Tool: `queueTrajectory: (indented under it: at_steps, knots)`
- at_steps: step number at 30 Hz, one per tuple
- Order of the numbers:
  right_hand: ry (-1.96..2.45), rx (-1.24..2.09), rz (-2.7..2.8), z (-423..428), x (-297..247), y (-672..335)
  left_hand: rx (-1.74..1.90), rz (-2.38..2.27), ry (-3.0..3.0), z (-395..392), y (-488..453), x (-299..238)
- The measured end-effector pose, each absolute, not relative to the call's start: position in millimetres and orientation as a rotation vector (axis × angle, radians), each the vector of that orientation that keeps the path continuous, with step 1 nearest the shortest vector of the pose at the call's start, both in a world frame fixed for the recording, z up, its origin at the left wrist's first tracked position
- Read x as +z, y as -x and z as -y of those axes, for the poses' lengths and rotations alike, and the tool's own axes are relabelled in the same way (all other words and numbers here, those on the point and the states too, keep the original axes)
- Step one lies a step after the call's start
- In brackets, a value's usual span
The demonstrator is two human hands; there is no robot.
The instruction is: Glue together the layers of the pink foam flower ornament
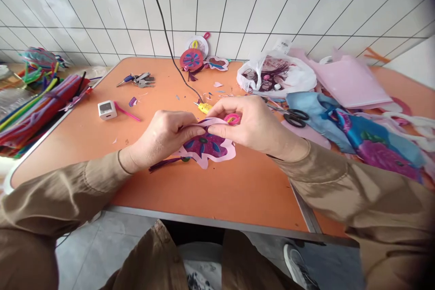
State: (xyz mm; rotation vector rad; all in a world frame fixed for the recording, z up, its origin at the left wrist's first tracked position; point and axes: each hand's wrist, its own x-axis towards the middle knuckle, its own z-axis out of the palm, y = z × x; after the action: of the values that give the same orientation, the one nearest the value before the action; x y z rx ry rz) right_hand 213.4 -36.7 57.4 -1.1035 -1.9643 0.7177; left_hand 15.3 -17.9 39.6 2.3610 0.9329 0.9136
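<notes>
Between both hands is a flower-shaped fabric ornament (207, 146), purple and blue with a wavy pale pink border. My left hand (166, 133) pinches its upper left edge between thumb and fingers. On the upper right edge, my right hand (249, 122) is closed too, thumb on top. A bright pink ring-shaped loop (232, 119) pokes out beside the right fingers. From the ornament's lower left hangs a dark purple tassel (166, 163) with a green bead. Just behind the hands lies a yellow glue gun (204, 108) on a black cord. The fingertips partly cover the ornament's top.
Black-handled scissors (295, 118) lie right of my right hand, near blue and purple fabric (384, 145). Behind them sits a white plastic bag (299, 77) of tassels. Finished-looking ornaments (192, 60) lean at the wall. Keys (142, 79), a white cube (107, 110) and pipe cleaners (44, 104) are leftward.
</notes>
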Motion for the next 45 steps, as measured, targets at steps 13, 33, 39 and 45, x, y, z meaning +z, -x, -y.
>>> queueTrajectory:
  at_steps: [13, 33, 39, 45]
  knots:
    - [1.141, 0.841, 1.789, 41.1, 42.2, -204.8, 0.902, -0.981, -2.015, 31.2, -10.5, 36.6]
    - [1.165, 0.886, 1.872, 39.0, 39.0, -208.8, 0.989, -1.002, -1.451, 26.0, -7.0, 30.2]
    - [1.192, 0.808, 1.921, 38.5, 34.6, -208.3, 0.977, -1.04, -1.624, 29.1, -7.5, 36.9]
    - [1.284, 0.512, 2.115, 45.1, 37.3, -205.1, 0.925, -0.962, -1.806, 27.9, -8.3, 38.7]
